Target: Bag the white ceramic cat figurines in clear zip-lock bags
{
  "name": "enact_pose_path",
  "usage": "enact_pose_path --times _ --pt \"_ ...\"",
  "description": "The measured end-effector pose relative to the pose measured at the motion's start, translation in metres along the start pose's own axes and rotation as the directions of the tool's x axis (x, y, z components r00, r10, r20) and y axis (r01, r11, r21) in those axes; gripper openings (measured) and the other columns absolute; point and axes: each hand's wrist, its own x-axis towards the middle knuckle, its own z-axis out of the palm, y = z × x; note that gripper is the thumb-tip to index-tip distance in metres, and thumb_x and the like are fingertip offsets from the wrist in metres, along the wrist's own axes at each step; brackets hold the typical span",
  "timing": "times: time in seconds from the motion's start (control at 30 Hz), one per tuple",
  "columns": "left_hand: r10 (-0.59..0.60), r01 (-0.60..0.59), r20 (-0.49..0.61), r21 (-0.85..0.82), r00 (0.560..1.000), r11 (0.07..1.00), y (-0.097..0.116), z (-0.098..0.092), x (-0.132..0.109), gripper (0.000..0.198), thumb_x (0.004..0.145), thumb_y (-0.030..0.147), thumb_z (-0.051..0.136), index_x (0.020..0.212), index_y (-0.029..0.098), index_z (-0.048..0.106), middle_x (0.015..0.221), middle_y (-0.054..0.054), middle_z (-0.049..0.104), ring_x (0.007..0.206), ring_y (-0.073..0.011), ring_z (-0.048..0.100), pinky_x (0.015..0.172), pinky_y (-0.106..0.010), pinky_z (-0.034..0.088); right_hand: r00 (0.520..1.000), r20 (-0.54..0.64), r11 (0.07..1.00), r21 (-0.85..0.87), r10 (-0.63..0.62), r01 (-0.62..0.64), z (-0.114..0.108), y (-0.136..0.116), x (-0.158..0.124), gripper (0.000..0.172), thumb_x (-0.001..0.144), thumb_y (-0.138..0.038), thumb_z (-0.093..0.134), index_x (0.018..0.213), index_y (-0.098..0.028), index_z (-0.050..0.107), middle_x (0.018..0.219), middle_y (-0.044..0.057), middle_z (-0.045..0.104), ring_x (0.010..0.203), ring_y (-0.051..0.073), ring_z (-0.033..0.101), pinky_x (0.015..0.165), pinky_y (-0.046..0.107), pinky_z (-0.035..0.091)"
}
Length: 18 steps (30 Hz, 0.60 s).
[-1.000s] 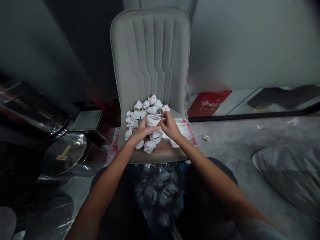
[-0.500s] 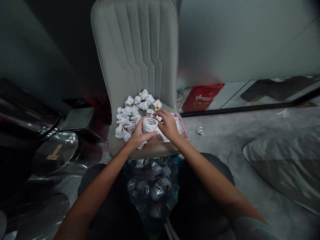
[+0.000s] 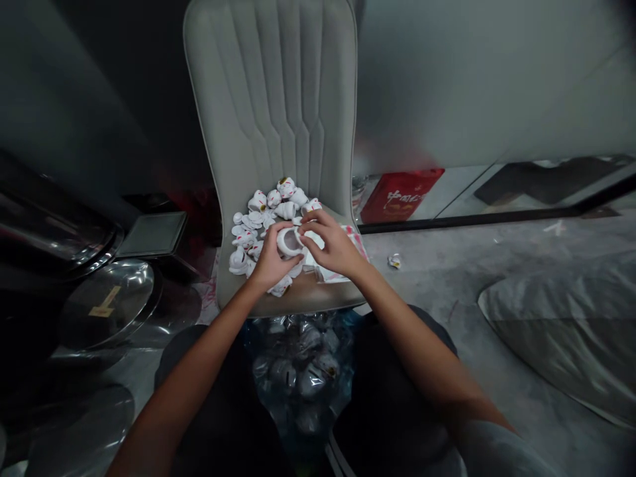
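A hollow white ceramic cat figurine (image 3: 288,242), open end up, lies just above the near edge of a chair seat, gripped by the left hand (image 3: 272,258), whose curled fingers wrap its left side. The right hand (image 3: 334,246) is also curled, its fingers (image 3: 318,222) bearing on a white piece (image 3: 312,238) that touches the figurine's right side; whether this piece is separate from the figurine cannot be told, nor whether the right hand grips it. Similar figurines (image 3: 258,201), with red and gold markings, lie in a loose heap against the far and left parts of the seat, touching one another. A pink-checked sheet (image 3: 342,273) lies under the right hand at the seat's right. The chair (image 3: 271,99) has a grey, channelled backrest. Near the seat, between the person's dark-clad knees (image 3: 213,397), sits a clear plastic bag (image 3: 303,374) holding rounded objects. To the right are a red box (image 3: 401,196), a small wrapper (image 3: 395,261) on the floor and a grey cushion (image 3: 556,324); to the left are a dark tray (image 3: 152,234) and a glass disc (image 3: 106,305).
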Motion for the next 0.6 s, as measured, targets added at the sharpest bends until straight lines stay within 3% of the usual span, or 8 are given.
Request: enact_pose_path --times 0.13,0.33,0.6 --pt "0.017 -0.018 -0.029 -0.019 0.999 1.000 -0.002 0.001 0.004 0.060 0.072 0.016 0.078 0.123 0.025 0.046 0.125 -0.006 0.058 0.118 -0.0232 0.059 0.106 -0.038 0.045 0.981 0.185 0.981 -0.169 -0.062 0.094 -0.001 -0.010 0.016 0.017 0.096 -0.020 0.051 0.091 -0.016 0.066 0.107 0.014 0.062 0.099 0.025 0.059 0.088 0.040 0.050" --pt "-0.013 0.012 -0.041 -0.037 0.999 0.999 -0.003 -0.001 0.006 0.064 0.070 0.015 0.079 0.123 0.024 0.044 0.124 -0.005 0.058 0.115 -0.0213 0.061 0.104 -0.036 0.047 0.963 0.263 0.950 -0.286 -0.050 0.127 0.001 -0.015 0.031 0.019 0.095 -0.018 0.051 0.093 -0.012 0.069 0.103 0.014 0.062 0.093 0.023 0.057 0.081 0.035 0.046" --pt "-0.022 0.022 -0.031 -0.007 0.999 1.000 -0.002 -0.006 0.002 0.063 0.069 0.013 0.078 0.122 0.025 0.046 0.123 -0.005 0.059 0.116 -0.0225 0.060 0.105 -0.038 0.047 0.936 0.345 0.944 -0.327 0.066 0.054 -0.005 -0.023 0.033 0.023 0.099 -0.019 0.048 0.096 -0.012 0.070 0.102 0.011 0.061 0.084 0.018 0.055 0.074 0.031 0.041"
